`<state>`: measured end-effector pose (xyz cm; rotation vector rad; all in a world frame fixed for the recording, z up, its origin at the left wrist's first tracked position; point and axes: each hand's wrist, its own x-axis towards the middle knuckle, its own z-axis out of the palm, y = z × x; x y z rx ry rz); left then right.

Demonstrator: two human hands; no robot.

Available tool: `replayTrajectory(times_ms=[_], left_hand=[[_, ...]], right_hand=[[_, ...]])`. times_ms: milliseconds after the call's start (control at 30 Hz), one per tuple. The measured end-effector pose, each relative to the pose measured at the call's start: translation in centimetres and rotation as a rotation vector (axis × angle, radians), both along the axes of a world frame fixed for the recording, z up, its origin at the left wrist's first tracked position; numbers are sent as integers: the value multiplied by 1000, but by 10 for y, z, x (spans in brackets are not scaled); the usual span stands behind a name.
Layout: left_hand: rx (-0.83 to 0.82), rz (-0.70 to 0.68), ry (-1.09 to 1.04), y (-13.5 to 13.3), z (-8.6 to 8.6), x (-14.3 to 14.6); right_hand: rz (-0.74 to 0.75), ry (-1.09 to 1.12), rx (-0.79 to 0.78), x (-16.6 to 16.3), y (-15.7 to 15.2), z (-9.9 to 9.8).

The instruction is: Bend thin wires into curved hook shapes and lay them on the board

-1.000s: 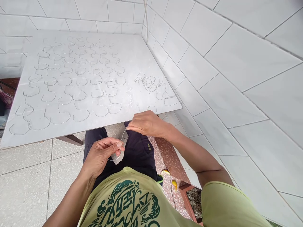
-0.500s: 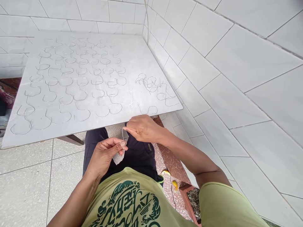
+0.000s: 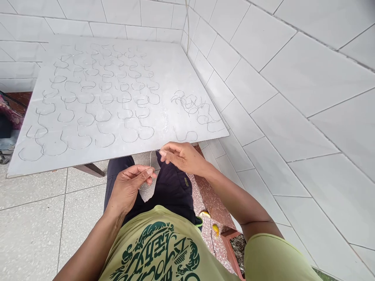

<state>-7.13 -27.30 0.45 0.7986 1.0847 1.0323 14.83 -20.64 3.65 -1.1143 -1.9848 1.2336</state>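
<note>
My left hand (image 3: 131, 185) pinches a thin piece of wire (image 3: 150, 159) between thumb and fingers, over my lap. From that pinch the wire bends up and to the right towards my right hand (image 3: 185, 158), whose thumb and fingertips close on its upper end. A curved part of the same wire shows below my left fingers. Both hands are just off the front edge of a white tabletop (image 3: 168, 66). Rows of S-shaped wires (image 3: 105, 139) cover its left and middle. Closest to my right hand on the top lies a single bent wire (image 3: 186, 137).
A loose heap of curved wires (image 3: 190, 103) lies on the right of the tabletop. White tiled walls (image 3: 281, 97) border it behind and on the right. Below are a table leg (image 3: 89, 169), a reddish-brown ledge (image 3: 215, 199) and yellow scraps (image 3: 216, 229) on the floor.
My right hand has turned and its fingers have opened out from a tighter curl, still at the wire's upper end. More of the wire's lower curve shows under my left hand. The view has shifted slightly.
</note>
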Motion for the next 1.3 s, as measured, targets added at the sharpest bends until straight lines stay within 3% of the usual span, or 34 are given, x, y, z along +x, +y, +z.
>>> replayTrajectory(times_ms=[133, 467, 700, 867, 1100, 1300], left_hand=[[1, -26, 0, 0, -2, 3], [-71, -66, -133, -3, -2, 2], [-46, -91, -127, -5, -11, 1], [-97, -163, -243, -4, -7, -2], [-126, -162, -271, -2, -7, 2], [-129, -126, -265, -3, -6, 4]], right_hand=[[7, 163, -156, -14, 1, -5], [-9, 151, 6, -16, 10, -5], [-23, 175, -43, -15, 14, -11], [-28, 184, -28, -15, 12, -13], [-28, 146, -36, -15, 10, -14], [-35, 337, -129, -5, 18, -24]])
